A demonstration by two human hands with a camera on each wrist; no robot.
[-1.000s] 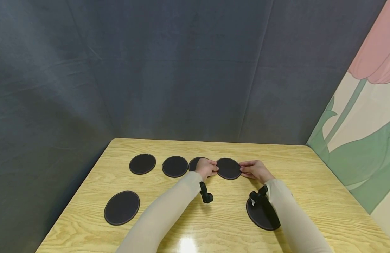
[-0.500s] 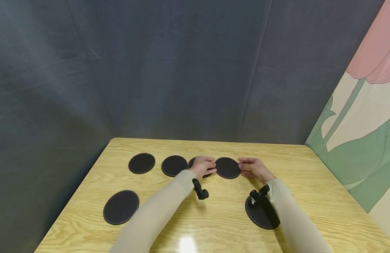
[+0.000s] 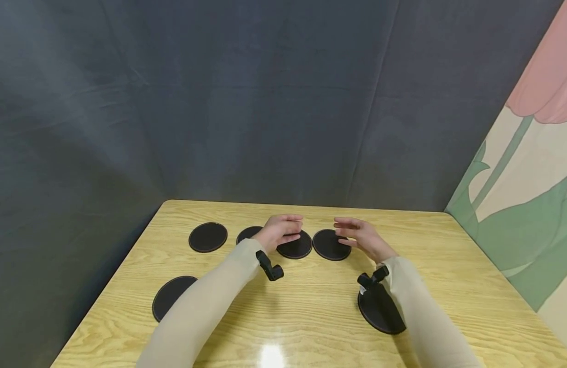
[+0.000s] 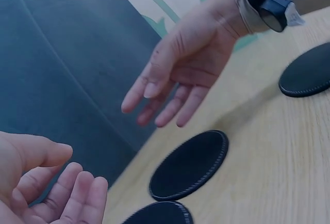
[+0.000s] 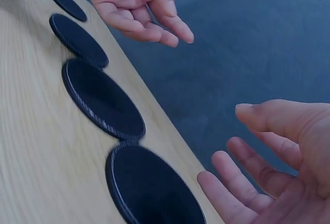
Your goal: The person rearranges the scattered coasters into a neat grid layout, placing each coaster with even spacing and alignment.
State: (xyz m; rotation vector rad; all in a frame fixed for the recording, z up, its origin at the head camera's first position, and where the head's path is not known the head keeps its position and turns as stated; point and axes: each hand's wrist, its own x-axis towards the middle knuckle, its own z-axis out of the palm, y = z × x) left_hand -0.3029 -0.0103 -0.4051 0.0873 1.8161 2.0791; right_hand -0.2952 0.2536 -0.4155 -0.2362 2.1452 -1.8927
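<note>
Several round black coasters with stitched edges lie flat on the table, most of them in a row along its far part. Over the row my left hand (image 3: pixel 279 231) hovers with loose fingers, holding nothing, and partly covers the second coaster (image 3: pixel 248 234) from the left. The third coaster (image 3: pixel 294 246) lies just right of that hand. Its neighbour, the rightmost coaster in the row (image 3: pixel 330 246), touches or nearly touches it. Above this last one my right hand (image 3: pixel 360 237) is raised, fingers relaxed and apart from the coaster, as the left wrist view also shows.
At the row's left end lies another coaster (image 3: pixel 207 237). Nearer on the wooden table (image 3: pixel 306 312) are a front-left coaster (image 3: pixel 170 296), partly behind the left sleeve, and a front-right coaster (image 3: pixel 380 311) under the right forearm. A dark curtain (image 3: pixel 265 102) hangs behind the table.
Both hands have let go of the rightmost coaster in the row and risen. The left hand has moved left, uncovering the third coaster; the right has shifted slightly left over the last one.
</note>
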